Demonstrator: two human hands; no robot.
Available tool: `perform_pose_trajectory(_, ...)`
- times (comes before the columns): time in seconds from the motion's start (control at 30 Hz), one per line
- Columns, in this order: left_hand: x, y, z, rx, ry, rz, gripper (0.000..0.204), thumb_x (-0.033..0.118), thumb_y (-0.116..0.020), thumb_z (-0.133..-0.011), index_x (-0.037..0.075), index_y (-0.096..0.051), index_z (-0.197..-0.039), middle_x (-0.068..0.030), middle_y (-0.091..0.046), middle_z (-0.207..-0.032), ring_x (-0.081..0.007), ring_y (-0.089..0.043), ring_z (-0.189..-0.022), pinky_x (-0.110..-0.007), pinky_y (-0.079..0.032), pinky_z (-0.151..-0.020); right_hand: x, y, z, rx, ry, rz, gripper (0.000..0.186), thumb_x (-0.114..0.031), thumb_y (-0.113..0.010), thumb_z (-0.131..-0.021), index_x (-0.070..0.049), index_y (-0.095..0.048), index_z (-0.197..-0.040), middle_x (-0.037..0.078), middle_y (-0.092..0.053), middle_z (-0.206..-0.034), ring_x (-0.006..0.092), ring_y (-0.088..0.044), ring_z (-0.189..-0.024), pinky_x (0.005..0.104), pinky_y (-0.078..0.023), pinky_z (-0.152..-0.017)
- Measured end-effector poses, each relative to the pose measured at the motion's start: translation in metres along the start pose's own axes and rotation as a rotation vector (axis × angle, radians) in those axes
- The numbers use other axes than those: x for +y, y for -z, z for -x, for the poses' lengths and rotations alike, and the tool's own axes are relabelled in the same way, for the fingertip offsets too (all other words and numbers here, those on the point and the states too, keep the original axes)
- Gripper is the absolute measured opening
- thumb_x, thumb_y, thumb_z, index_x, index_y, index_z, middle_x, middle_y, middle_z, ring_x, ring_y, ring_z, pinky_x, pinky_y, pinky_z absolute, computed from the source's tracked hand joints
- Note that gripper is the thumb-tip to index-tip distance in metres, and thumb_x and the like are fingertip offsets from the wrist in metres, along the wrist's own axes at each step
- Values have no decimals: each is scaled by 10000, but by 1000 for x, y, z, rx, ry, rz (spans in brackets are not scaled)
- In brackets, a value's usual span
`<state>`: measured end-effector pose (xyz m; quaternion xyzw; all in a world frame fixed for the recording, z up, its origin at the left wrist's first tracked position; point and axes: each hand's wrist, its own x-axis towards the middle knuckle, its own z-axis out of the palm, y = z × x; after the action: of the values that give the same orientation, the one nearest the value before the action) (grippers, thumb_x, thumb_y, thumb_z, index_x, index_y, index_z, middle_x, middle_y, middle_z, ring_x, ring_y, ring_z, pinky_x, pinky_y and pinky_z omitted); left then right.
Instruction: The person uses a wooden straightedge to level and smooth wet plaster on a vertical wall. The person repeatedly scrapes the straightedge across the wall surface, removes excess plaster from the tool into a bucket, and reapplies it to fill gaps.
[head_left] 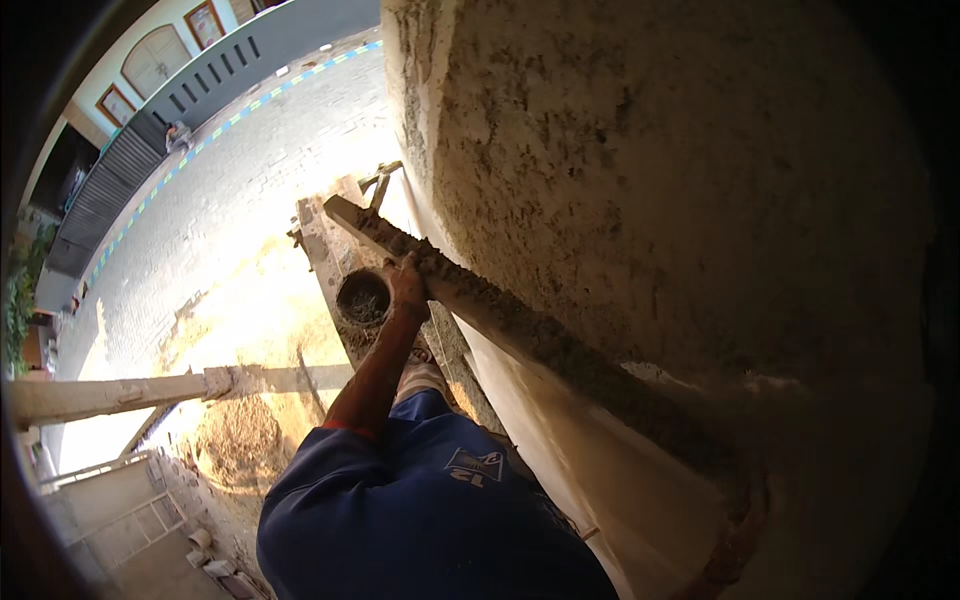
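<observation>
A long wooden straightedge (pixel 520 330), caked with grey mortar, lies flat against the rough plastered wall (pixel 650 170) and runs from upper left to lower right. My left hand (pixel 406 282) grips it near its upper end. Low on the right, in shadow, my right hand (pixel 742 535) holds its lower end. Just left of my left hand a small round bucket (pixel 362 298) with mortar in it sits on the scaffold plank (pixel 325 240). My blue clothing (pixel 420 510) fills the bottom middle of the view.
I stand high on a narrow plank along the wall. Far below are a paved brick street (pixel 240 170), a sand heap (pixel 235 440), a horizontal wooden pole (pixel 120 392) and a grey fence (pixel 200 75). A trowel-like tool (pixel 380 180) rests at the plank's far end.
</observation>
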<state>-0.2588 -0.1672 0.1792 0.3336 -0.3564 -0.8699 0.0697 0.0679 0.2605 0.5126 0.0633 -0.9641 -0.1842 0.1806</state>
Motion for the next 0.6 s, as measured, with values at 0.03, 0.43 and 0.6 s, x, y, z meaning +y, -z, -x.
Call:
perform_pose_trajectory(0.03,-2,10,2,37,37,-26,409,145,-532,-855,117,-276,-1173,-116,-520,-932,-226,-606,-725,-380,-550,-561,1,0,-12,26,70,-1,447,-400,-487,-882,-20,-472,-1117,163,-444,-1225,361,-466,-1101,470,-426,-895)
perform_pose_trajectory(0.43,-63,106,-74,228,421,237,268,248,-536,-859,121,-405,-1056,-112,-554,-901,-278,-596,-714,-474,-533,-606,-118,64,-235,32,709,-113,306,-267,-461,-911,12,-479,-1036,185,-520,-1121,394,-496,-1041,473,-463,-759)
perform_pose_trajectory(0.6,-139,192,-165,222,460,560,263,333,-540,-849,118,-544,-1002,-101,-574,-949,-279,-577,-839,-492,-496,-708,-210,46,-316,-17,960,-345,183,-132,-603,-781,-88,-530,-944,121,-520,-1127,287,-501,-817,378,-469,-546)
